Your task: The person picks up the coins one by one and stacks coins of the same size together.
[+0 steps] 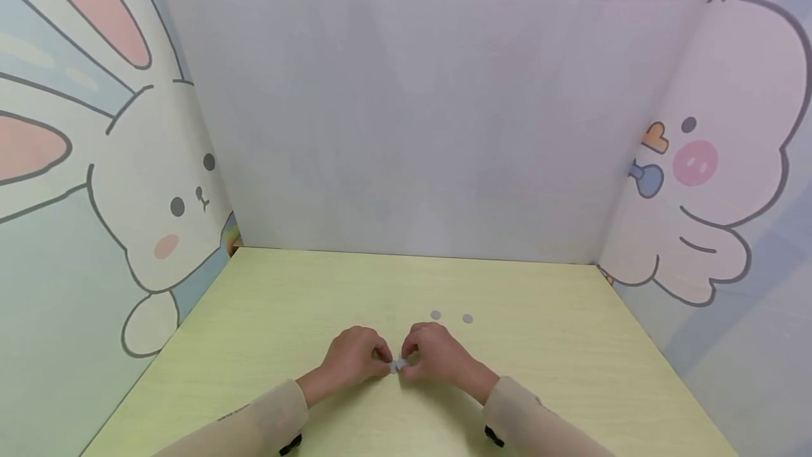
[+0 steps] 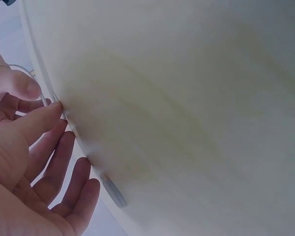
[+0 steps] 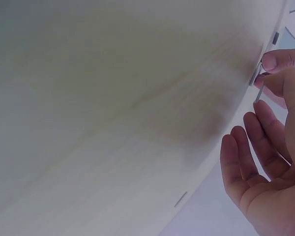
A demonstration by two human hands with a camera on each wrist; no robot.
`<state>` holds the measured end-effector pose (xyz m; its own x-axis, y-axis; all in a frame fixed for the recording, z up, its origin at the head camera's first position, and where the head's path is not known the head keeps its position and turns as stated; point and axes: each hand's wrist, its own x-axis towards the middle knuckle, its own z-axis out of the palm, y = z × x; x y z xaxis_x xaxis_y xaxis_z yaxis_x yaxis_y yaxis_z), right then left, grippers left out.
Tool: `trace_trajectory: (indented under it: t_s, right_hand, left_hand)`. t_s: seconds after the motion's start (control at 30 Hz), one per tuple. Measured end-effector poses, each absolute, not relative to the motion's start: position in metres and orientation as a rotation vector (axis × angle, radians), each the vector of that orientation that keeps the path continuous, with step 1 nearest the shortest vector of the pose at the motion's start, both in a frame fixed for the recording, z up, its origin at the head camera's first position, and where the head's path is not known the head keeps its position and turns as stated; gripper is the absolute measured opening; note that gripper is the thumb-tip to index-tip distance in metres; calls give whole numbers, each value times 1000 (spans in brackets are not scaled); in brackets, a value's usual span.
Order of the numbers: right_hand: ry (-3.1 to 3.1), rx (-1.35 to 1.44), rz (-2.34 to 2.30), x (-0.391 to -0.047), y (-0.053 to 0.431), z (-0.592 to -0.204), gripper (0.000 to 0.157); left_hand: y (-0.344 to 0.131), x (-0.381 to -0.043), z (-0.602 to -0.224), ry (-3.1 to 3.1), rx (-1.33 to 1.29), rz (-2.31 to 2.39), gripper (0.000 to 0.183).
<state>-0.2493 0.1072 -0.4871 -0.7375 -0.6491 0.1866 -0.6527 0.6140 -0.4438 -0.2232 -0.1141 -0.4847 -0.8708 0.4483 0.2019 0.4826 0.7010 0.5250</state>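
Both hands meet low over the middle of the table, thumbs and forefingers almost touching. My right hand (image 1: 440,357) pinches a small thin grey disc (image 3: 259,93) by its edge, tilted up from the tabletop; its other fingers stay loosely bent. Right beside it, my left hand (image 1: 355,355) has thumb and forefinger at the rim of another grey disc (image 1: 393,367), which lies flat on the table and is partly covered by the fingertips. The two discs overlap closely in the head view.
Two more grey discs, a left one (image 1: 435,314) and a right one (image 1: 467,318), lie flat just beyond the right hand. The pale yellow table (image 1: 317,288) ends at a white back curtain (image 1: 406,125), with cartoon-printed panels on both sides.
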Motion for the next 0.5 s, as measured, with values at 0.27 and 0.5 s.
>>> trace_trajectory:
  t_s: [0.27, 0.5]
  right_hand:
    - [-2814, 1122, 781, -250, 102, -491, 13]
    - [-2817, 1118, 735, -251, 98, -494, 14]
  left_hand:
    - [-116, -224, -485, -2840, -788, -909, 10]
    - [-117, -225, -486, -2848, -780, -897, 11]
